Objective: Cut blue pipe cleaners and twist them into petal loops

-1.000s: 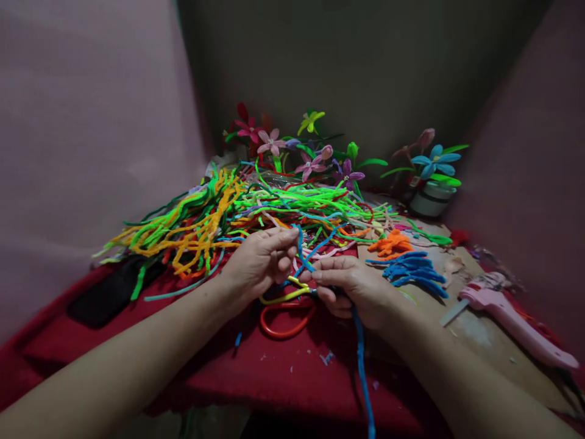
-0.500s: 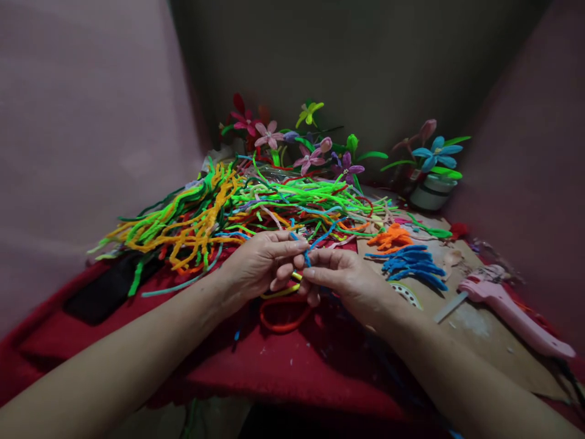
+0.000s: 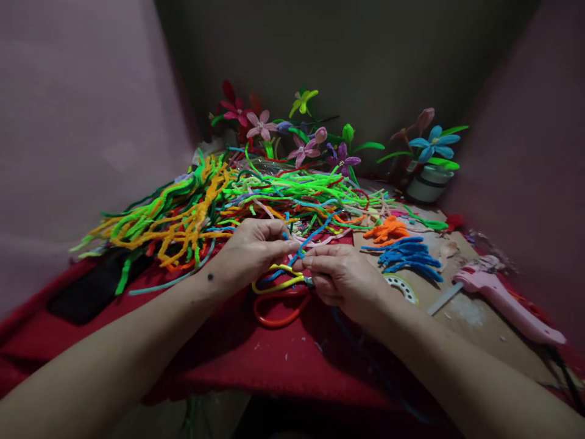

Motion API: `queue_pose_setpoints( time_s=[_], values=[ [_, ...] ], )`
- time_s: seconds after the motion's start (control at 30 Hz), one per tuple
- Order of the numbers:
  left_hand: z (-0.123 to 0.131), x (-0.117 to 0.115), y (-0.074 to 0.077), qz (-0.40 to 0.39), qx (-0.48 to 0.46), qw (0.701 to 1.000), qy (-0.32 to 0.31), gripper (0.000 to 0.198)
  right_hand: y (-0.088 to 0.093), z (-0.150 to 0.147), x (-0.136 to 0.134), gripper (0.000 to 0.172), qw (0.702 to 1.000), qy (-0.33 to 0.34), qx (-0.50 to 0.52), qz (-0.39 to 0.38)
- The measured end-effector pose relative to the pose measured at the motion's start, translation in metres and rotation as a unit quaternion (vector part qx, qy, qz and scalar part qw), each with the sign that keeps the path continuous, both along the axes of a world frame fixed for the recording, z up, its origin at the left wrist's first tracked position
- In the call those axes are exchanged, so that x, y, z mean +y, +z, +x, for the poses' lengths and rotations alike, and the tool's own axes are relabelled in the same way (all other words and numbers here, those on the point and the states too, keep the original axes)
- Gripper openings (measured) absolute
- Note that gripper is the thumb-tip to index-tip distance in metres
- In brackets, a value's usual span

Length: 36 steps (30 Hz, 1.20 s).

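A blue pipe cleaner [image 3: 315, 233] runs between my two hands, its upper end pointing up and right. My left hand [image 3: 258, 247] pinches it between thumb and forefinger. From the right, my right hand [image 3: 340, 274] grips it close by, fingertips pressed together. Below the hands lie scissors [image 3: 280, 325] with one yellow and one red handle loop; their blades are hidden behind my right hand. Another length of blue hangs under my left fingers near the yellow loop.
Behind the hands spreads a heap of green, orange and other pipe cleaners [image 3: 292, 186]. Pipe-cleaner flowers [image 3: 301, 149] stand at the back. Rightward are blue bent pieces [image 3: 409, 256], orange pieces [image 3: 387, 228], a pink glue gun [image 3: 507, 299] and cardboard [image 3: 475, 341]. A dark phone-like slab [image 3: 86, 292] lies left.
My hands have drawn slightly apart along the blue pipe cleaner, and my right fingers have curled in. More of the scissors shows. The whole view has shifted a little.
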<state>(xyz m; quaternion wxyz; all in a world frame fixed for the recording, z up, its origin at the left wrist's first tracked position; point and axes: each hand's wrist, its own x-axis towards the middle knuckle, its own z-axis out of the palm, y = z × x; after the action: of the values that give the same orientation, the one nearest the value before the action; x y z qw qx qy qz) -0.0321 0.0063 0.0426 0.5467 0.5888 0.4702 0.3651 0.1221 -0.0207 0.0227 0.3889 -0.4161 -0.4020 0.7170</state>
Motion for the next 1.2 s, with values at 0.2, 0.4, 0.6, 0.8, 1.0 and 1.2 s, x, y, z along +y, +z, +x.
queue_pose_setpoints(
  time_s=[0.2, 0.4, 0.6, 0.8, 1.0, 1.2],
  values=[
    [-0.007, 0.009, -0.008, -0.131, -0.092, 0.985, -0.064, 0.023, 0.001, 0.001, -0.001, 0.007, 0.998, 0.026, 0.055, -0.022],
    [-0.005, 0.008, -0.01, -0.11, -0.117, 0.985, -0.056, 0.025, -0.006, 0.003, 0.001, 0.013, 0.997, 0.022, 0.08, -0.004],
    [-0.002, 0.003, -0.005, -0.066, -0.102, 0.992, -0.041, 0.026, -0.008, 0.003, 0.003, 0.011, 0.995, 0.012, 0.098, -0.006],
    [-0.004, 0.002, -0.011, -0.044, -0.059, 0.995, -0.065, 0.016, -0.008, 0.003, 0.003, 0.014, 0.998, -0.004, 0.069, 0.008],
    [-0.004, 0.0, -0.003, 0.007, 0.068, 0.996, -0.059, 0.015, -0.011, 0.008, 0.004, 0.013, 0.996, 0.013, 0.082, 0.031],
    [-0.001, -0.002, 0.001, 0.152, 0.136, 0.976, -0.069, 0.01, -0.008, 0.012, 0.007, 0.008, 0.995, 0.026, 0.088, -0.03]
  ],
)
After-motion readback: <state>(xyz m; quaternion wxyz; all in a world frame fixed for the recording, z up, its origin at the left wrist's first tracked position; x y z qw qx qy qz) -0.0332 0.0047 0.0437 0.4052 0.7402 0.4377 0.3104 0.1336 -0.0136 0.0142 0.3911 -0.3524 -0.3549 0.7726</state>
